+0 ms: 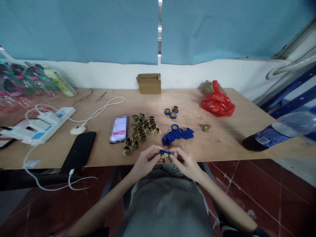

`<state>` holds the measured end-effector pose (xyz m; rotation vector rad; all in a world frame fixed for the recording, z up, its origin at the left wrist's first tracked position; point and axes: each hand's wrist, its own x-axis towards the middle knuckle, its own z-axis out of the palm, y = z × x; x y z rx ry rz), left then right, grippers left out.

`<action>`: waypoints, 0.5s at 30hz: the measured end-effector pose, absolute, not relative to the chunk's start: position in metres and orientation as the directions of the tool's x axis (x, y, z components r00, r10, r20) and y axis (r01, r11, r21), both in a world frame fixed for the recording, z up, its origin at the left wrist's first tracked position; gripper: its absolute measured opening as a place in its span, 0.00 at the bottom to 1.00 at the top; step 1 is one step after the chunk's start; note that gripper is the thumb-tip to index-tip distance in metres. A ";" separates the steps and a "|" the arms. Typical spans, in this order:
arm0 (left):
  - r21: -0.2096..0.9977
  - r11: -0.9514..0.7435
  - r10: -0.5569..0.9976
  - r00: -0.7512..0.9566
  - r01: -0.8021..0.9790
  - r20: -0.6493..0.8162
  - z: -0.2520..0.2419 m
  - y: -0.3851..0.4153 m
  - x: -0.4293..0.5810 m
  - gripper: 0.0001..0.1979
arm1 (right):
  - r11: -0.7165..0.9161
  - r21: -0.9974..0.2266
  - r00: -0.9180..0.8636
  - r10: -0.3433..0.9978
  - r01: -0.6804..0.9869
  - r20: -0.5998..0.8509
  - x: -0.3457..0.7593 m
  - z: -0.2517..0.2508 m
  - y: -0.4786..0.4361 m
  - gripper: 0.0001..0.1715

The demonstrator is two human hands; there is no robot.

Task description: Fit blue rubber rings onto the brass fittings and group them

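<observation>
Far left: white plastic power strip (49,123) with its cord, on the bare wooden tabletop (234,138).
Left of centre: black slab phone (79,151), face dark, plugged into a white cable; next to it a second phone with a lit screen (118,129).
Stock, brass: heap of small round brass fittings (140,131), loose, just beyond the hands.
Rear edge: small open cardboard box (148,83) against the wall.
Left hand (145,161): at the table's near edge, fingertips closed narrow on one side of the held piece.
Held piece: small brass fitting capped with a blue ring (165,154), between both hands, above the lap, just off the table edge.
Step in hand (judged): seating the ring on the brass. It calls for the ring kept square and pressed evenly all round.
Done pieces: three ringed brass fittings (172,112), grouped farther back.
Stock, rings: pile of blue rubber rings (176,135).
Right hand (185,163): fingertips pinched on the piece's other side.
Stray: single brass fitting (205,128).
Right: crumpled red plastic bag (217,102).
Far right: dark soft-drink bottle with a blue label (278,130), lying on its side.
</observation>
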<state>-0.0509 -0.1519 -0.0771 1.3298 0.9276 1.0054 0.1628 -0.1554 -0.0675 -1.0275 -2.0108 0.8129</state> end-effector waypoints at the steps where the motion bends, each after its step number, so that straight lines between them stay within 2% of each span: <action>1: 0.999 -0.030 0.951 0.306 -0.038 0.040 -0.079 -0.152 -0.051 0.11 | 0.512 -0.760 -0.421 0.839 0.401 0.344 0.163 -0.068 -0.156 0.09; 6: 0.996 -0.066 0.928 0.364 -0.056 0.082 -0.079 -0.154 -0.053 0.15 | 0.673 -0.595 -0.440 0.739 0.440 0.511 0.162 -0.069 -0.157 0.13; 10: 0.993 -0.094 0.926 0.361 -0.075 0.115 -0.078 -0.156 -0.052 0.19 | 0.726 -0.510 -0.494 0.688 0.461 0.532 0.159 -0.071 -0.159 0.15; 13: 0.990 -0.132 0.942 0.303 -0.055 0.143 -0.080 -0.155 -0.051 0.18 | 0.722 -0.499 -0.485 0.692 0.479 0.535 0.158 -0.070 -0.159 0.16; 15: 0.987 -0.151 0.949 0.272 -0.056 0.161 -0.081 -0.154 -0.051 0.19 | 0.652 -0.536 -0.398 0.755 0.536 0.521 0.163 -0.069 -0.157 0.14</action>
